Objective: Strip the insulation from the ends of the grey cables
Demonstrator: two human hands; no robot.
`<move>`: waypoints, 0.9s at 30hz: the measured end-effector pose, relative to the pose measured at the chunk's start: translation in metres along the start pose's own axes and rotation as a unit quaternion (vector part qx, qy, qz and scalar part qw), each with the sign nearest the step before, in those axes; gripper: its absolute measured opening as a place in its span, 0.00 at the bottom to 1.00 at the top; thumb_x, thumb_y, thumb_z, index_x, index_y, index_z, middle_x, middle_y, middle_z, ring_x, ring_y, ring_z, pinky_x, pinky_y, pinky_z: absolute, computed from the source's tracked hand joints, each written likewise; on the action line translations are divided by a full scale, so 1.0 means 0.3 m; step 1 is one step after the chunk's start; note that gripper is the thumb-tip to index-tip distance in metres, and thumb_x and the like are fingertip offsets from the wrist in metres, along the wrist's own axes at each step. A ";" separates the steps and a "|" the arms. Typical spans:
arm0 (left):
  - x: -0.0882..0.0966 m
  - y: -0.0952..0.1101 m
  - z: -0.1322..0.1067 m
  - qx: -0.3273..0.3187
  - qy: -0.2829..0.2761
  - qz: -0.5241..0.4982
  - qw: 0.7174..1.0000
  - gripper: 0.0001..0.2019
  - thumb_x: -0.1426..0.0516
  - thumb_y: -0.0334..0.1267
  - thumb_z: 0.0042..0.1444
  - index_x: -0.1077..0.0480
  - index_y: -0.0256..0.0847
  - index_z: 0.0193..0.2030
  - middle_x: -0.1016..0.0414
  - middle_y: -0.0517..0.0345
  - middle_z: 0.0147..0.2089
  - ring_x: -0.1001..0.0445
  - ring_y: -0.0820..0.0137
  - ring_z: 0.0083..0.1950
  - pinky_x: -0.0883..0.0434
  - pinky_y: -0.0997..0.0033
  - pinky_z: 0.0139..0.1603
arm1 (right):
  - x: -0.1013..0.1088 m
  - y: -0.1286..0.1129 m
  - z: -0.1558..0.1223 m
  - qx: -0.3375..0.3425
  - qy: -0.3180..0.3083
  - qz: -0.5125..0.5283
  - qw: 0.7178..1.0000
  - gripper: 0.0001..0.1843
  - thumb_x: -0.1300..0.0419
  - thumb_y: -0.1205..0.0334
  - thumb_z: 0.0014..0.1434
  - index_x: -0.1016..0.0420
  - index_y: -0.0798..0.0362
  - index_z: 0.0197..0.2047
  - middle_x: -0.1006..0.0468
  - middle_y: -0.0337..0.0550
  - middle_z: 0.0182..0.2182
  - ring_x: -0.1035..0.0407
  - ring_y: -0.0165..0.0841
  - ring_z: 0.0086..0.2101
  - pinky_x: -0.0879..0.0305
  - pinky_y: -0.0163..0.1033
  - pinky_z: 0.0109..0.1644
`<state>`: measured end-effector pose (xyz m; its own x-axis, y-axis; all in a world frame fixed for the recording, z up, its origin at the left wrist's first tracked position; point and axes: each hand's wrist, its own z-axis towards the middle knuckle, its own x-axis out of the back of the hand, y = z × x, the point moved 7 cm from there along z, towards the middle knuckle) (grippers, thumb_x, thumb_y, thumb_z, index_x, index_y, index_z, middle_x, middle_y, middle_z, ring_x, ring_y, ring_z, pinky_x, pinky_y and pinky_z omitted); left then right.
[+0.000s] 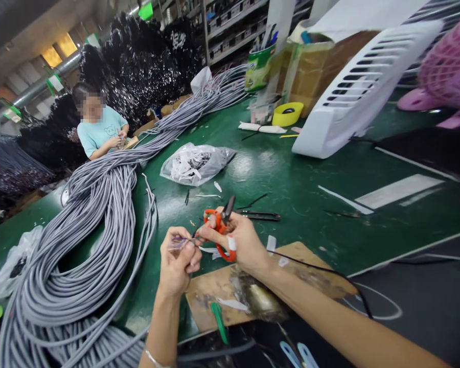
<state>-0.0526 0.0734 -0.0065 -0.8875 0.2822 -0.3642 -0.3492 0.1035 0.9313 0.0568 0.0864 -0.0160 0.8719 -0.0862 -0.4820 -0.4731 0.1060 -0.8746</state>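
Note:
My left hand is closed in a pinch on the end of a thin wire with coloured strands. My right hand grips orange-handled scissors, its fingers through the loops and the dark blades pointing up and away. The two hands meet above a worn wooden board on the green table. A thin black cable runs from my right wrist across the board to the right.
A big bundle of grey cables sweeps along the left. A plastic bag of white scraps, a white fan housing, a yellow bowl and cardboard boxes lie beyond. A co-worker in a light blue shirt sits at far left.

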 end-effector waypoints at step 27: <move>0.025 0.152 -0.058 -0.313 0.073 0.355 0.878 0.09 0.48 0.24 0.49 0.31 0.40 0.26 0.34 0.60 0.25 0.34 0.74 0.26 0.38 0.77 0.25 | -0.059 -0.065 -0.091 0.334 -0.072 -0.543 0.767 0.13 0.45 0.63 0.53 0.40 0.51 0.18 0.34 0.37 0.16 0.42 0.27 0.18 0.47 0.33 0.23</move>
<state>-0.0805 0.0637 0.0329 -0.9612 -0.0669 0.2677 0.2523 -0.6058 0.7545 0.0473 0.0587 0.0082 0.7341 -0.3771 0.5647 0.6701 0.5370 -0.5125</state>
